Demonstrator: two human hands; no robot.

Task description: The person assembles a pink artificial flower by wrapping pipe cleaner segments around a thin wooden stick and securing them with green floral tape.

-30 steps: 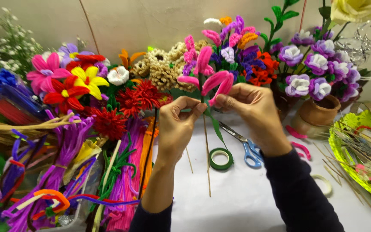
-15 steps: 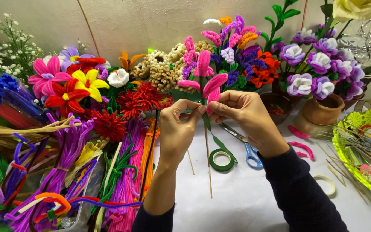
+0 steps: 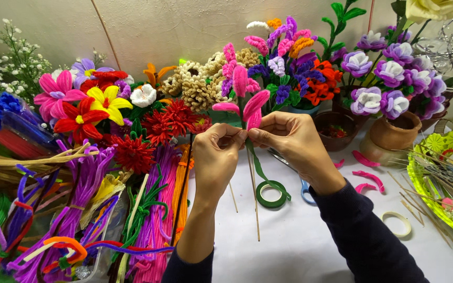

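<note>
— White table against a plain wall, crowded with craft flowers; bundles of fuzzy wire lie at the left, within reach.

— And the hands?

— Left hand and right hand meet fingertip to fingertip, pinched on the pink flower just below its petals — steadying its stick while green tape trails down to its roll.

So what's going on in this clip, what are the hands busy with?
A person holds a pink pipe-cleaner flower on a thin wooden stick above a white table. The left hand and right hand pinch it just below the petals, where green floral tape runs down to its roll. Blue-handled scissors lie beside it.
</note>
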